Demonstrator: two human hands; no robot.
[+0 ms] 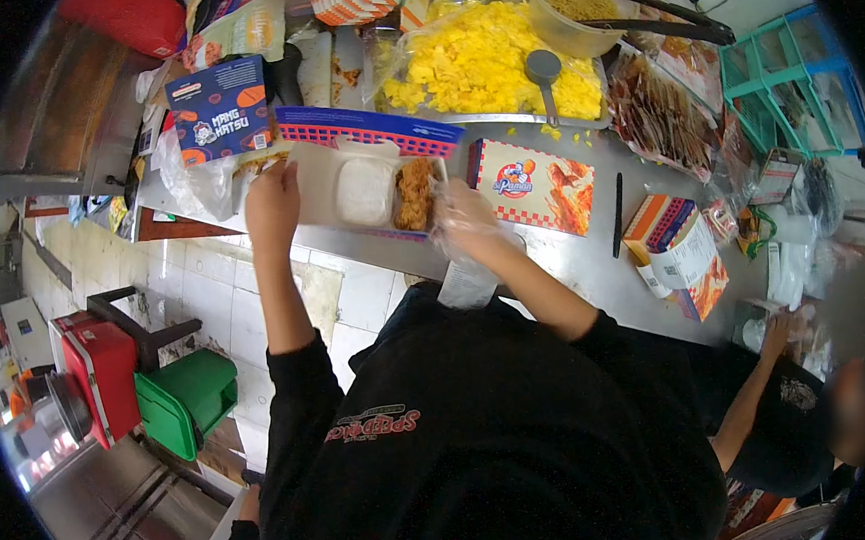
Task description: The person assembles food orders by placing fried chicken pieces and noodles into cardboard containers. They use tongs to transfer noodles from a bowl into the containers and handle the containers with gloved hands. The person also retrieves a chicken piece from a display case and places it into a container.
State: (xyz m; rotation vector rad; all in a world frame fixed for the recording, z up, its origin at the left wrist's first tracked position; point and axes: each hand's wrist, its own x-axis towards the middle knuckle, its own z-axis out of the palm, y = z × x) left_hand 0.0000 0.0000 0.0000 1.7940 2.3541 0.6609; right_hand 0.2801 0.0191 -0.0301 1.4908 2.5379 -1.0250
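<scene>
**Inspector:** Orientation of the open white cardboard meal box (pixel 367 189)?

**Assistant:** Its long axis runs left to right along the front edge of the steel counter (pixel 562 251), with the blue-and-red checked lid (pixel 368 131) folded back, away from the person. The open side faces up.

**Inspector:** Contents, counted?

**Assistant:** One mound of white rice (pixel 364 191) and one portion of brown fried cutlet (pixel 413 195), side by side, the cutlet on the right.

**Inspector:** Hands?

**Assistant:** The left hand (pixel 272 203) grips the box's left end, fingers curled on the edge. The right hand (pixel 469 215), in a clear plastic glove, is closed on the right end. The box lies directly between them.

**Inspector:** Surroundings?

**Assistant:** One closed printed box (pixel 534 185) lies just to the right of the right hand. One black pen (pixel 617 215) lies beyond it. One steel tray of yellow food (pixel 488 60) with a grey scoop (pixel 544 72) stands behind the meal box.
</scene>
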